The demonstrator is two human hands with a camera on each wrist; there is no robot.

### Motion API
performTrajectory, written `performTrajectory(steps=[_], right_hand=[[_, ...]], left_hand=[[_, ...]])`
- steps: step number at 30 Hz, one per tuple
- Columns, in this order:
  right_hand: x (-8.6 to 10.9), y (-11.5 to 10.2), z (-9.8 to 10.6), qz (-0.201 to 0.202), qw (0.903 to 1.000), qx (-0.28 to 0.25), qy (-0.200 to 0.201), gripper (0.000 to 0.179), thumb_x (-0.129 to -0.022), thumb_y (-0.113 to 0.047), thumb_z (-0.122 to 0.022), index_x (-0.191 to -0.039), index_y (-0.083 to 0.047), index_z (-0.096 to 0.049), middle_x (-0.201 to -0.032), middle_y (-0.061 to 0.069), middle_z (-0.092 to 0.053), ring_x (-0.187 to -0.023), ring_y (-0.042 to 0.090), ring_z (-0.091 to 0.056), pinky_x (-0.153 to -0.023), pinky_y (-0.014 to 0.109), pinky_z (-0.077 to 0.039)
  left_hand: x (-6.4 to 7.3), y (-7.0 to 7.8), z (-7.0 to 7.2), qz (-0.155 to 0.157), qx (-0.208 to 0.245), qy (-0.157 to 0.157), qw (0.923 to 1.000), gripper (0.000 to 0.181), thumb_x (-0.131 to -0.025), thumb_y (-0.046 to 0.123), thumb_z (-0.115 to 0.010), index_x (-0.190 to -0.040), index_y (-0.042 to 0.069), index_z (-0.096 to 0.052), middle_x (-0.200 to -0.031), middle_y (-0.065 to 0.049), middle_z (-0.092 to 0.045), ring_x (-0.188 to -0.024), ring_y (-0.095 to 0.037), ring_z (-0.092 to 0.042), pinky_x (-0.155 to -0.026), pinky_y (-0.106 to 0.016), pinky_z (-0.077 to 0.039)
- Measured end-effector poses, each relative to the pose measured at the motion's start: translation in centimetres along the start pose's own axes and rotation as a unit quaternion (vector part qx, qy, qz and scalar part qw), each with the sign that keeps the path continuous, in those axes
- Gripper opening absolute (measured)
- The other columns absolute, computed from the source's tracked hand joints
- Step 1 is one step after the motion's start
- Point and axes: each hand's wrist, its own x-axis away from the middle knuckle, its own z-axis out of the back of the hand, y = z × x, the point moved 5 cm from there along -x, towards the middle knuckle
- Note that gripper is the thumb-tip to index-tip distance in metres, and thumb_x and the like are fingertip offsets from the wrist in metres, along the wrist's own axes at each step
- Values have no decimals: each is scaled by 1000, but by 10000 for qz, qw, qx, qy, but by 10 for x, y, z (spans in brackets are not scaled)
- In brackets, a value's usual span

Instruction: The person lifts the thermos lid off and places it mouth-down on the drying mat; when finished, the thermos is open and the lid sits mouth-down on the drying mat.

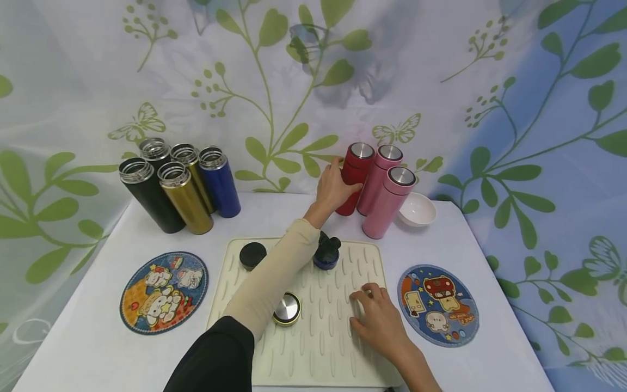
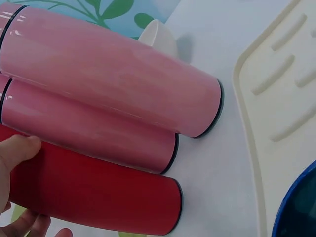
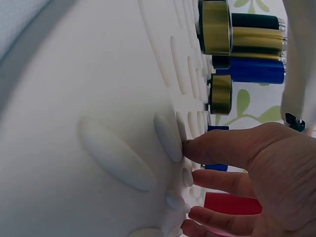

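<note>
My left hand (image 1: 334, 188) reaches to the back and grips a red thermos flask (image 1: 357, 177) standing upright with its silver-topped lid on. In the left wrist view the thumb lies along one side of the red flask (image 2: 98, 192), with fingers at the other. Two pink flasks (image 1: 384, 207), also lidded, stand right beside it. My right hand (image 1: 379, 321) rests at the right side of a cream ridged mat (image 1: 328, 348), its fingers loosely bent and holding nothing. On the mat lie a gold-rimmed lid (image 1: 287, 308), a black lid (image 1: 252, 256) and a blue lid (image 1: 326, 262) with a black piece on top.
Several lidless flasks in black (image 1: 154, 198), gold (image 1: 188, 201) and blue (image 1: 220, 182) stand at the back left. A white bowl (image 1: 418, 211) sits behind the front pink flask. Round cartoon mats lie left (image 1: 164, 294) and right (image 1: 437, 305). A leaf-patterned curtain (image 1: 274, 81) hangs behind the table.
</note>
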Motion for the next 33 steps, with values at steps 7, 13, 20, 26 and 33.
performTrajectory(steps=[7,13,20,26,33], right_hand=[[-1,-3,1,27,10000,-19,-9,42,-67,-16,-89,-105,-11,-73,-113,13,-58,-100,31,-55,-69,42,-53],[2,-5,1,3,10000,-61,-22,40,-67,-16,-88,-104,-11,-73,-114,13,-58,-101,32,-55,-68,43,-53],[4,-6,3,-97,9999,-29,-105,39,-69,-17,-88,-105,-12,-72,-115,12,-57,-103,31,-54,-70,43,-53],[2,-5,5,-42,10000,-59,-30,40,-68,-16,-88,-105,-12,-73,-115,13,-58,-103,32,-55,-70,44,-53],[2,-2,5,-74,9998,-175,-42,39,-69,-17,-89,-104,-12,-73,-115,13,-59,-102,32,-55,-67,44,-53]], left_hand=[[9,-7,9,-171,-243,41,9996,83,-79,41,-84,-146,10,-46,-116,-10,-53,-105,-22,-54,-84,-35,-49],[35,-9,19,-611,201,297,9975,76,-76,33,-88,-137,6,-52,-118,-9,-55,-108,-21,-55,-88,-34,-48],[70,15,51,-1677,801,704,9801,72,-73,24,-89,-133,5,-54,-122,-8,-60,-111,-18,-58,-87,-32,-53],[94,37,87,-2122,1459,818,9628,71,-72,18,-89,-132,7,-53,-121,-5,-64,-110,-13,-59,-89,-25,-51],[124,48,125,-2354,1989,973,9463,73,-72,18,-90,-133,7,-53,-119,-4,-66,-108,-13,-63,-92,-30,-52]])
